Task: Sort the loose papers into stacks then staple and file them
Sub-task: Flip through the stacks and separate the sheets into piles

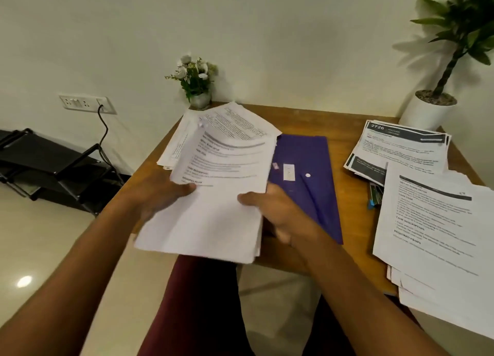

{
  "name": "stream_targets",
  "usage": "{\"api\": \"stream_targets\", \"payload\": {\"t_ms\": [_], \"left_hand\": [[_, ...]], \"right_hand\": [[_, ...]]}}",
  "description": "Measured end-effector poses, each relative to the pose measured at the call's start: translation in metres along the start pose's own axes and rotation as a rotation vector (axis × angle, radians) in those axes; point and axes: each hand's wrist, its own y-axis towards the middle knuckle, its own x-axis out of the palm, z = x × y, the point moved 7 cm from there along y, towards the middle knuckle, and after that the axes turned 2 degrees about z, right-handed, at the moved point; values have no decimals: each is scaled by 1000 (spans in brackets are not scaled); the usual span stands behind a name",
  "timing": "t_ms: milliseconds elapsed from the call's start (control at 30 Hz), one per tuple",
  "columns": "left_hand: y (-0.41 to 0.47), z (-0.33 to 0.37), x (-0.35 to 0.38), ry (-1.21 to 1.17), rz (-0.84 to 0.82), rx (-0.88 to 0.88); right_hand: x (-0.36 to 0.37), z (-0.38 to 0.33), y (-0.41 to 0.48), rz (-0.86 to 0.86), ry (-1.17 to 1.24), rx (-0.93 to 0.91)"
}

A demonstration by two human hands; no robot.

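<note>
Head view: sorting appears in hand. Left hand (160, 195) and right hand (272, 208) grip paper bundle (213, 195) by its side edges, thumbs on top, raised over table (344, 192) beside purple folder (304, 174). Next move probably requires assigning sheets to stacks (401, 150).

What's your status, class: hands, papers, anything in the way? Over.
Left hand, right hand both grip the paper stack. Purple folder flat on table, partly under it. Other stacks far right, clear of hands.
</note>
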Motion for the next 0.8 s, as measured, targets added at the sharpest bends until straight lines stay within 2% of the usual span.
{"api": "stream_targets", "payload": {"t_ms": [100, 200, 267, 433, 567, 700, 800], "left_hand": [[6, -32, -26, 128, -177, -101], [16, -38, -48, 357, -240, -168], [26, -26, -55, 562, -268, -132], [54, 1, -49, 1142, -375, -31], [67, 21, -36, 1277, -397, 25], [80, 20, -19, 1302, -376, 111], [81, 14, -3, 1297, -294, 199]], "right_hand": [[49, 45, -9, -43, 195, 256], [86, 73, -20, -113, 249, 384], [97, 83, -22, -101, 283, 386], [73, 81, -7, 210, 449, 239], [45, 63, 4, 295, 129, 175], [42, 51, 14, 136, -317, 99], [46, 54, 12, 78, -507, 96]]}}
